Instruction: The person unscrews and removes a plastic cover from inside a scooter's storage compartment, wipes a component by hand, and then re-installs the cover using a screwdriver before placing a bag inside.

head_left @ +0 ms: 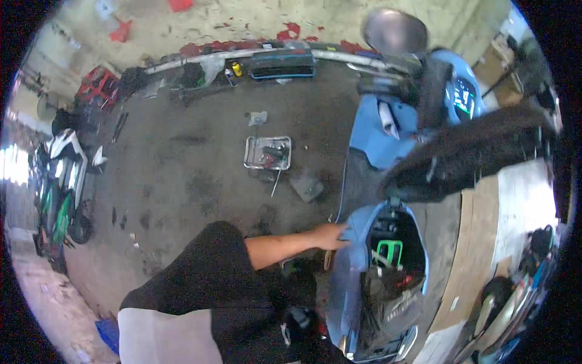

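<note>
A bare forearm runs from a black sleeve across the middle, and my left hand rests against the side of a blue scooter. Its fingers are blurred, so how far they are bent is unclear. The scooter's black seat is tipped up. Beneath it the storage well lies exposed, with a bright green frame-like piece inside. Dark material covers the rear part of the well. My right hand does not show.
On the floor beyond my arm lies a metal tray of small parts, beside a clear plastic piece. A blue-edged black bin and a yellow bottle line the wall. Motorcycle parts stand left; cardboard lies right.
</note>
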The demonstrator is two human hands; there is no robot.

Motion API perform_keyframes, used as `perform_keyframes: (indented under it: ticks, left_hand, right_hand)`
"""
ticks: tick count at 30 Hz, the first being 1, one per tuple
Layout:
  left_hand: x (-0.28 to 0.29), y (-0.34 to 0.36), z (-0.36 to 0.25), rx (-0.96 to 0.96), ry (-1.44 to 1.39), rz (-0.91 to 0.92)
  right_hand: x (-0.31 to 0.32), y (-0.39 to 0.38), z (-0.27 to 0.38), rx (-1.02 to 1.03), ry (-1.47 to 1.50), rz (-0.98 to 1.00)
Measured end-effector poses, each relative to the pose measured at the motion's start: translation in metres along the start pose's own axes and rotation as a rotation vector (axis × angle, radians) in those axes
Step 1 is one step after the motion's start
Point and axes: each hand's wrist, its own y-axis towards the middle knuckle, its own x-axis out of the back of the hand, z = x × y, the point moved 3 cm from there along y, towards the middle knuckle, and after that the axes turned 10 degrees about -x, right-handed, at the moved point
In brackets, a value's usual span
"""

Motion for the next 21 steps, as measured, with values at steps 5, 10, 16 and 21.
perform_keyframes:
  ticks: [5, 10, 16, 21]
  left_hand:
    - [0.140, -0.161, 0.115, 0.583, 0.168, -0.083]
    - [0.246, -0.293, 0.198, 0.897, -0.062, -0.362]
    - [0.341, -0.371, 0.297, 0.852, -0.001, -0.646]
    - [0.427, -0.335, 0.296, 0.631, 0.048, -0.981]
  right_hand:
    - [-0.043, -0.031, 0.160, 0.213, 0.105, 0.196]
    - [-0.063, -0.070, 0.325, 0.421, 0.243, 0.340]
    - [0.030, -0.145, 0.590, 0.984, 0.752, 0.379]
    - [0.082, -0.260, 0.749, 1.424, 0.859, 0.320]
